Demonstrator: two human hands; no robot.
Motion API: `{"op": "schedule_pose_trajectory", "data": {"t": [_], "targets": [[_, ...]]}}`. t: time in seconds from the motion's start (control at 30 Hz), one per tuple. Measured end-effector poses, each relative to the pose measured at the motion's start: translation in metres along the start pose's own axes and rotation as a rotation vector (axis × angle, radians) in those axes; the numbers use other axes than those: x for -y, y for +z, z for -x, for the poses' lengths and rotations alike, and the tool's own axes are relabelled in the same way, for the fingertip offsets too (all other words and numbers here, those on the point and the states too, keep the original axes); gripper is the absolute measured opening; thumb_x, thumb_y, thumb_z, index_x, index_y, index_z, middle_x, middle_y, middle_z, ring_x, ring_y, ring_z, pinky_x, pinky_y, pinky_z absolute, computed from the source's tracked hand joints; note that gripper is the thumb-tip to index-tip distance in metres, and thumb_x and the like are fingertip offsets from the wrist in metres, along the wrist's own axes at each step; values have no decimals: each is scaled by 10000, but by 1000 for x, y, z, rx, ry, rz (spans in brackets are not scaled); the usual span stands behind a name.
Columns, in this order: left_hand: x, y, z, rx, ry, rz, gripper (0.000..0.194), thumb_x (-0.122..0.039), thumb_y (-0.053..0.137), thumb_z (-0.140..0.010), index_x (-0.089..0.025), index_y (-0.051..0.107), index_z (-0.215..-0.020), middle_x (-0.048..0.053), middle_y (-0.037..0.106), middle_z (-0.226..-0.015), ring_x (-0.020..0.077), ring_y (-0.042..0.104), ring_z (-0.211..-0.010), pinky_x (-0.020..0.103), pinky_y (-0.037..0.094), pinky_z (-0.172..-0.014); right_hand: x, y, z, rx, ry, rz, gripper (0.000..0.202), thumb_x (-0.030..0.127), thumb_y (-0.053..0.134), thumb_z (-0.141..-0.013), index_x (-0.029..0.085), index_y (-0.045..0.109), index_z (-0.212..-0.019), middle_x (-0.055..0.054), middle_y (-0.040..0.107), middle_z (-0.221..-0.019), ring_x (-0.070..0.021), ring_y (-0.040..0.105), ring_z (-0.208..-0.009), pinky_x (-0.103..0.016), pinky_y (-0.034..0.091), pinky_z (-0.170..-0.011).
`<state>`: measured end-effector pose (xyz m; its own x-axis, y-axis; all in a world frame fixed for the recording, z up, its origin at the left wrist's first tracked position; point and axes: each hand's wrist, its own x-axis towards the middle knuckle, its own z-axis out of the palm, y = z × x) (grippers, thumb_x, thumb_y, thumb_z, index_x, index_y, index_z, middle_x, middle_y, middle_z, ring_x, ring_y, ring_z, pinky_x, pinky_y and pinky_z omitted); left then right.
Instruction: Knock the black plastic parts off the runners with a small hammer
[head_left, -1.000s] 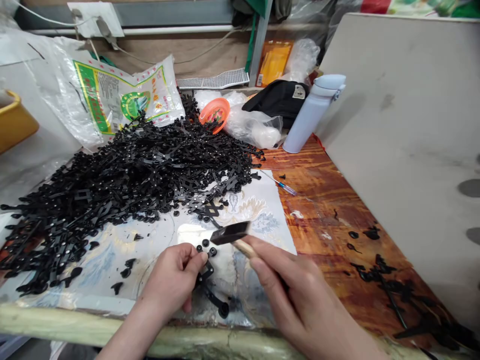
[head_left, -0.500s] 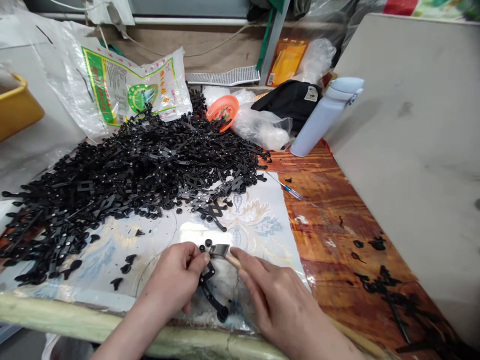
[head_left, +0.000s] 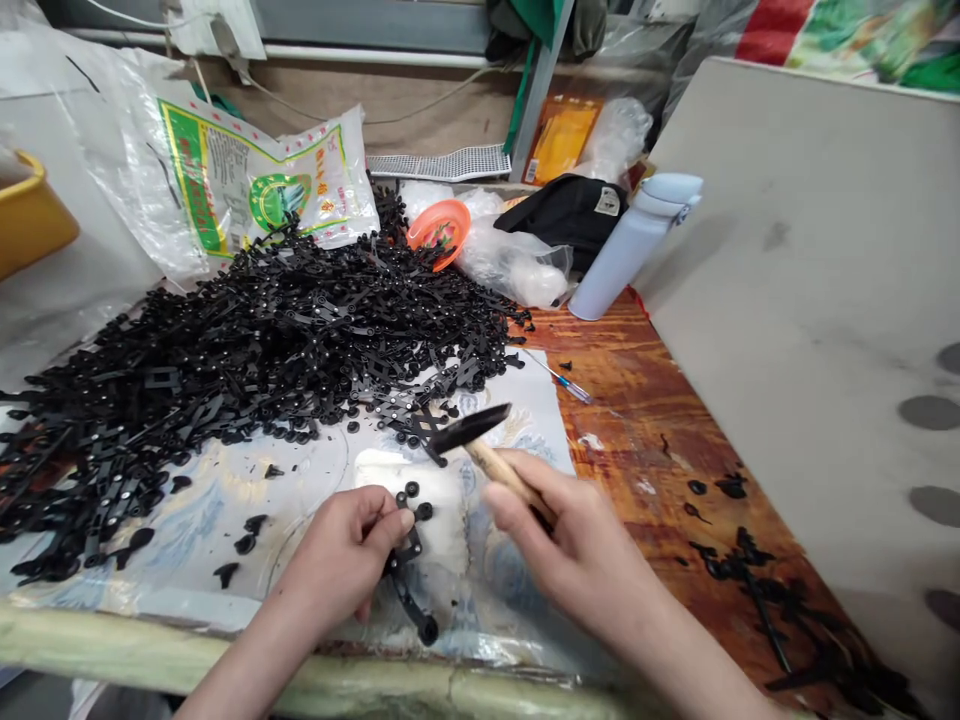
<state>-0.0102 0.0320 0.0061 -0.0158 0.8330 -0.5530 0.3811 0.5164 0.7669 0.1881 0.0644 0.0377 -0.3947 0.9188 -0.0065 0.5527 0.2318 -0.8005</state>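
Observation:
My left hand [head_left: 352, 555] pinches a black plastic linkage part [head_left: 409, 595] between thumb and fingers, over a white block [head_left: 442, 500] on the cloth. Small round black caps show at the part's upper end, and its curved arm hangs toward the table's front edge. In my right hand [head_left: 555, 520] is a hammer [head_left: 487, 455], gripped by its light wooden handle close to the head. Its dark metal head is raised above and to the right of the part, apart from it. My left fingers hide some of the linkage part.
A large heap of black plastic parts [head_left: 255, 340] covers the table's left and back. A screwdriver [head_left: 574, 388], a pale blue bottle [head_left: 637, 245] and an orange dish [head_left: 439, 232] lie beyond. More black parts [head_left: 757, 590] are at right, beside a grey panel [head_left: 817, 280].
My right hand has lifted the hammer up and away from the linkage part, where its head was close before. My left hand still holds the part. The view has shifted slightly.

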Motion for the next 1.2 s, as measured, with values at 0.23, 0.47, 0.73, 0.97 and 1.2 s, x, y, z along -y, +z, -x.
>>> {"op": "schedule_pose_trajectory", "data": {"t": [0.23, 0.47, 0.73, 0.97, 1.2], "targets": [[-18, -12, 23, 92, 190, -93, 274, -300, 584, -755, -191, 488, -523, -60, 398, -489, 103, 380, -484, 214, 298, -476, 16, 18, -28, 349, 195, -383, 64, 151, 624, -704, 156, 651, -762, 58, 521, -607, -79, 436, -545, -195, 348, -506], [15, -27, 43, 153, 276, 552, 642, -629, 745, -541, -206, 691, -1021, 86, 679, -859, 247, 603, -782, 320, 476, -675, 22, 5, -23, 290, 428, -714, 234, 297, 744, -669, 165, 619, -817, 91, 457, -533, -33, 288, -402, -170, 238, -369], [2, 21, 50, -31, -59, 853, 330, -420, 770, -658, -179, 545, -668, -34, 604, -488, 51, 448, -279, 140, 313, -299, 19, 20, -9, 156, 310, -437, 197, 297, 687, -722, 177, 601, -852, 18, 584, -710, -113, 510, -614, -235, 402, -585], [7, -5, 16, -139, -81, 788, 357, -389, 786, -609, -164, 522, -523, -27, 574, -396, 65, 398, -221, 148, 286, -203, -5, 28, 24, 128, 127, 270, 255, 266, 264, -963, 205, 509, -996, -57, 626, -776, -208, 602, -674, -299, 359, -586], [-1, -2, 4, -67, -120, 685, 387, -414, 755, -653, -155, 537, -465, -29, 494, -273, 54, 353, -180, 132, 259, -209, -13, 40, 29, 138, 100, 367, 205, 211, 291, -953, 200, 493, -984, -55, 650, -739, -217, 644, -647, -285, 325, -536]]}}
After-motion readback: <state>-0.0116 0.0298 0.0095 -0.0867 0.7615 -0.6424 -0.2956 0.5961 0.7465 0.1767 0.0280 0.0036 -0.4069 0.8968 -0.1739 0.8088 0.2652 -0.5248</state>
